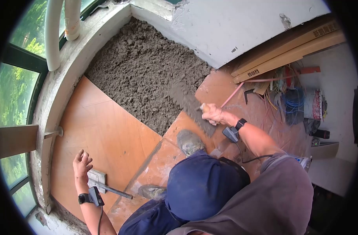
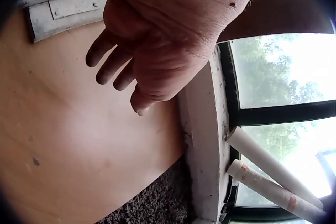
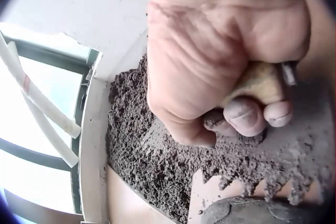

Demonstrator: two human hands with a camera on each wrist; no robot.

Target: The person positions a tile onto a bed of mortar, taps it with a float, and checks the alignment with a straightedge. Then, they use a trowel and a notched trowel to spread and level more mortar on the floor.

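Observation:
My right hand (image 1: 214, 114) grips the pale handle (image 3: 260, 85) of a notched trowel. Its long grey blade (image 1: 188, 102) overlaps the near right edge of a rough bed of dark mortar (image 1: 136, 66) in the head view. In the right wrist view, mortar clings along the blade's toothed edge. My left hand (image 1: 83, 166) is held out over a large smooth orange tile (image 1: 104, 121), holding nothing, its fingers loosely bent. Close beside it on that tile lies a flat pale plate tool (image 2: 68, 3) with screws and a metal bar handle (image 1: 116, 191).
A low curved sill (image 1: 81, 51) with windows and white pipes (image 1: 53, 35) borders the left. Long cardboard boxes (image 1: 288, 51), tangled wires and a bucket (image 1: 312, 103) stand at the right. My shoes (image 1: 190, 141) are on the dusty floor tiles by the mortar.

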